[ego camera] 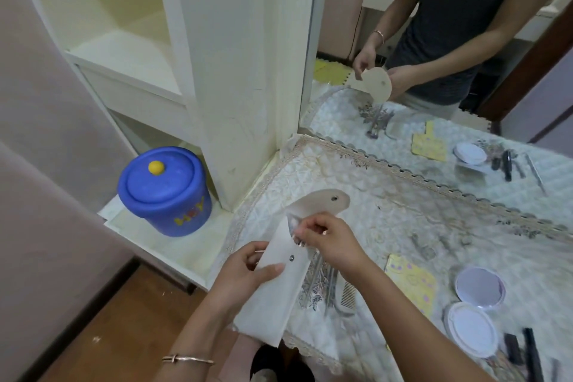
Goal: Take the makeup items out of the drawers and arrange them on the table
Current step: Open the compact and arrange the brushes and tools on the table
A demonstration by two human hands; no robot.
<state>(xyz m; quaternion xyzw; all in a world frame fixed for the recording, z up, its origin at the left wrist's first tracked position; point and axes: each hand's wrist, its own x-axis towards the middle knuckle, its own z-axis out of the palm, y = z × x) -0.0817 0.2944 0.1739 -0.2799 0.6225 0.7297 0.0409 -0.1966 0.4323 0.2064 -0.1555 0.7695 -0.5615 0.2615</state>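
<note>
Cream flat fabric pouch (273, 295) is held over the near-left edge of the quilted lace-trimmed table cloth (434, 220). Left hand (248, 267) grips its body beside the snap. Right hand (325, 239), nearer the mouth, pinches small silvery items (294, 226) there, too blurred to identify. The pouch's long axis runs from the person's body outward, and its open mouth points toward the mirror.

- We wear a thin rose-gold metal bangle (187, 359) on our left wrist.
- Our left grip (248, 270), right grip (328, 239) and both forearms are bare.
- The mirror (341, 9) shows our dark grey short-sleeved T-shirt (459, 9).
</note>
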